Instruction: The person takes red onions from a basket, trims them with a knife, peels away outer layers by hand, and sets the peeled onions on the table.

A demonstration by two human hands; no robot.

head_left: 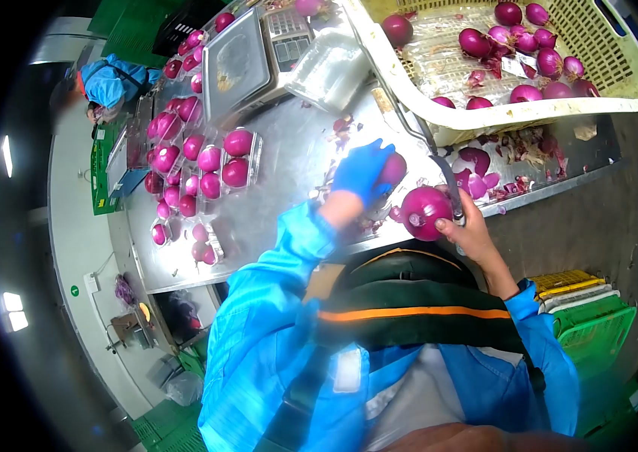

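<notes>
My left hand [362, 172], in a blue glove, has its fingers curled around the near side of a red onion [393, 169] just above the metal table. My bare right hand [473, 232] grips a larger red onion [425, 212] at the table's front edge, its thumb low on the side and its stem end facing me. A dark curved strip [447, 178] runs beside that onion towards my right fingers; whether I hold it cannot be made out. Loose onion skins [368, 224] lie under and around both hands.
A cream crate [515, 117] of red onions stands at the upper right, with peelings [533, 147] below it. Clear packs of onions [236, 158], a scale [237, 68] and plastic trays [330, 71] occupy the table's left and back. Another person [113, 81] is at the far left.
</notes>
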